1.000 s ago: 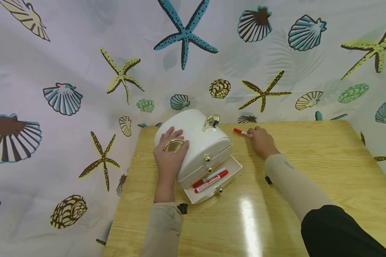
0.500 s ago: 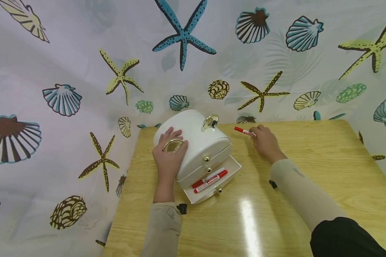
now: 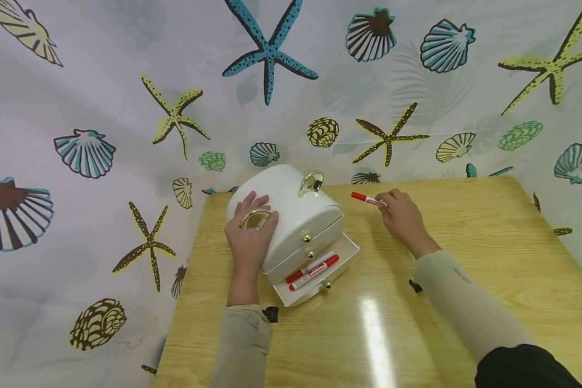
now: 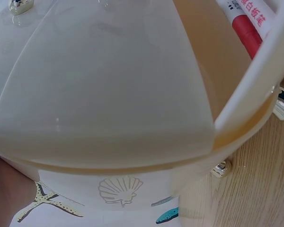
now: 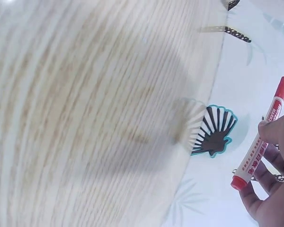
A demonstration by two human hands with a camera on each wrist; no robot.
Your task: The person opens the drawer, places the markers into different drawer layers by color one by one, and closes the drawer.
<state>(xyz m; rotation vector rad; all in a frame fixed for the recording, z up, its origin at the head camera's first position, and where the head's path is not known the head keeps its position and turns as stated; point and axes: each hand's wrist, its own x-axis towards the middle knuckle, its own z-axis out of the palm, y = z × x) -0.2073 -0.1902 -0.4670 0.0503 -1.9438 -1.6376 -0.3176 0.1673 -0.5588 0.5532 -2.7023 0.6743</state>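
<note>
A white rounded storage box (image 3: pixel 286 196) with gold knobs and two gold handles stands at the table's back left. My left hand (image 3: pixel 247 237) rests on its top, thumb and fingers spread around one gold handle (image 3: pixel 256 220). The bottom drawer (image 3: pixel 350 251) is pulled out, with two red-and-white markers inside; the front marker (image 3: pixel 314 272) lies beside the other one. My right hand (image 3: pixel 403 218) pinches another red-capped whiteboard marker (image 3: pixel 367 199) to the right of the box. The right wrist view shows this marker (image 5: pixel 255 153) between thumb and fingers.
The wooden table (image 3: pixel 465 226) extends to the right and front. A cloth (image 3: pixel 291 124) printed with shells and starfish hangs behind and at the left. The second gold handle (image 3: pixel 311 183) stands up from the box's top.
My right hand has drawn slightly back and right with the marker, which appears lifted a little. My left hand stays on the box. The head view has shifted slightly.
</note>
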